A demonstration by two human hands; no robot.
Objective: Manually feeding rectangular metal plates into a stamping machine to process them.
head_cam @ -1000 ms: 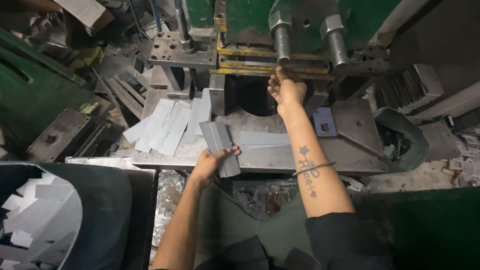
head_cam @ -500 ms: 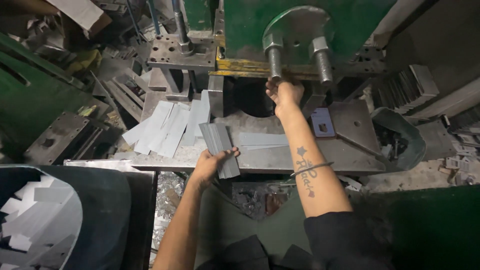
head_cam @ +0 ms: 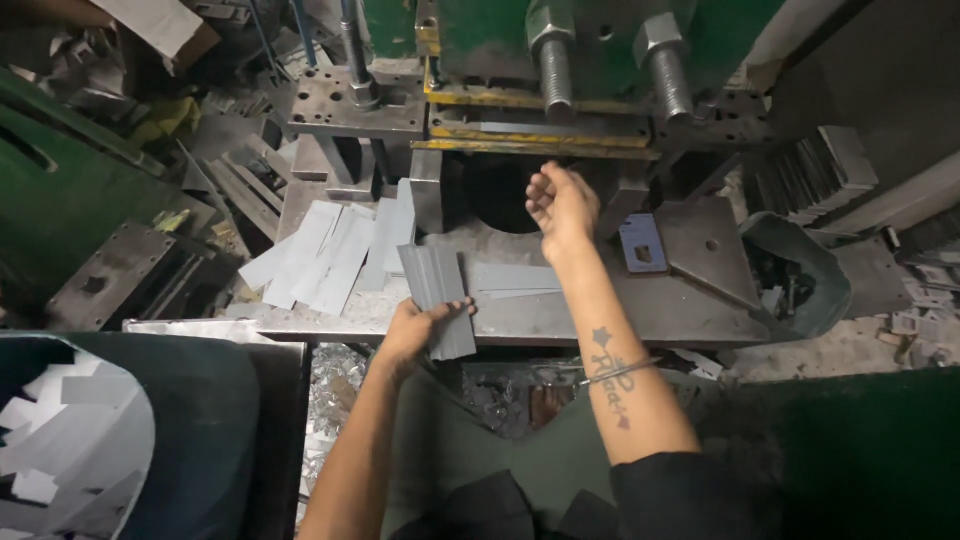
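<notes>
My left hand (head_cam: 415,330) grips the near end of a small stack of grey metal strips (head_cam: 436,290) that rests on the steel press table (head_cam: 560,315). My right hand (head_cam: 562,205) hovers above the table just in front of the dark die opening (head_cam: 500,190) of the green press (head_cam: 560,60). Its fingers are loosely curled and I see nothing in it. More flat grey strips (head_cam: 330,250) lie fanned out on the table to the left of the held stack.
A dark bin (head_cam: 110,440) with pale metal offcuts stands at the lower left. A green container (head_cam: 800,270) sits at the table's right end. Scrap plates and blocks (head_cam: 130,270) pile up at the left. Stacked metal parts (head_cam: 815,175) lie at the right.
My right hand has drawn back out of the press opening toward me. The left hand has stayed on the strip stack.
</notes>
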